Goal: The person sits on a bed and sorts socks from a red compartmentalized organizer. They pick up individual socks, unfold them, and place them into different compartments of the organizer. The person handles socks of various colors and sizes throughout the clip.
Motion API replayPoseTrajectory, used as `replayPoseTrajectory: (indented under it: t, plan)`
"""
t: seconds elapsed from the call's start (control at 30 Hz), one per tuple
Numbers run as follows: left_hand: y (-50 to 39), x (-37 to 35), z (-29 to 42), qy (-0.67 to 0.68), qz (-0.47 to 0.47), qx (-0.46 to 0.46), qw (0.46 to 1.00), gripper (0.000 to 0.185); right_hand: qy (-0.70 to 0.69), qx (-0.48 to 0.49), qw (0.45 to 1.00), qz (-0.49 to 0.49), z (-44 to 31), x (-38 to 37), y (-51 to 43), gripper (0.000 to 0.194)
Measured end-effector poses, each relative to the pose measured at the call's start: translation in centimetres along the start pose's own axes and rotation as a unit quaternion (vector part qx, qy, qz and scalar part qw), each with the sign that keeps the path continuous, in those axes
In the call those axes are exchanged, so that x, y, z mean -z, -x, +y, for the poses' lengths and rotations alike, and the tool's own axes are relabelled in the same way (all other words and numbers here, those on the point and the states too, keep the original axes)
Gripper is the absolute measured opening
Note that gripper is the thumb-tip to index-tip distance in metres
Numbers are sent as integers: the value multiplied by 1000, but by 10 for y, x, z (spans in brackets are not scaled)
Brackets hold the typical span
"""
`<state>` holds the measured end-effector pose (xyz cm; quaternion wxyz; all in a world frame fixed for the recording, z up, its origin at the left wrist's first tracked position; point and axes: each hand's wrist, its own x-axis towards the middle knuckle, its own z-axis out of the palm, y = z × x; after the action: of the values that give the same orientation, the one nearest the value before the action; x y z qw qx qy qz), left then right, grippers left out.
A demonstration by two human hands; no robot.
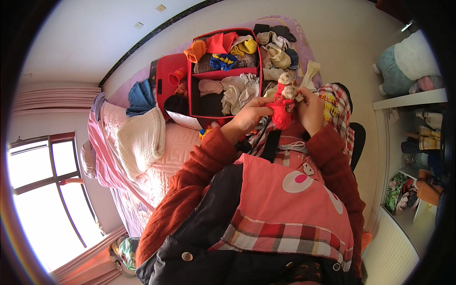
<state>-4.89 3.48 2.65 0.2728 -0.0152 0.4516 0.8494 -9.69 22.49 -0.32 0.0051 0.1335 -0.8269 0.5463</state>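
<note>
Between my hands is a small red sock [281, 112] with beige fluffy parts, held above my lap. My left hand [251, 114] pinches its red fabric from the left. The fingers of my right hand [310, 108] grip the fluffy part from the other side. Just beyond lies an open red fabric storage box [262, 76] with a divider across it. Its far compartment holds orange, red, yellow and blue socks [222, 61] on grey fluffy fabric. In the near one are crumpled whitish socks [237, 93] and a pale pink piece [210, 87].
Loose socks [278, 53] are piled on the bed right of the box. At left are the red lid [171, 71], dark blue knitwear [140, 98] and a folded cream blanket [142, 139]. A shelf unit [409, 99] with a plush toy [395, 64] stands at right.
</note>
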Motion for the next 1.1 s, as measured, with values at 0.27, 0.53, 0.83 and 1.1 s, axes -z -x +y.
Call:
replayPoseTrajectory:
  t: [0.27, 0.53, 0.83, 1.1]
  plan:
    - [1, -17, -11, -64, 119, -31, 990, 32, -527, -196, 825, -46, 1, -3, 5, 27]
    - [-12, 1, -14, 29, 153, -108, 982, 25, -595, -142, 789, -62, -11, 1, 1, 29]
    - [-16, -18, -8, -260, 98, -279, 919, 53, -609, -200, 748, -172, -13, 9, 3, 22]
    - [-14, 2, -17, -53, 116, -174, 976, 26, -465, -187, 861, -85, -9, 1, 6, 18]
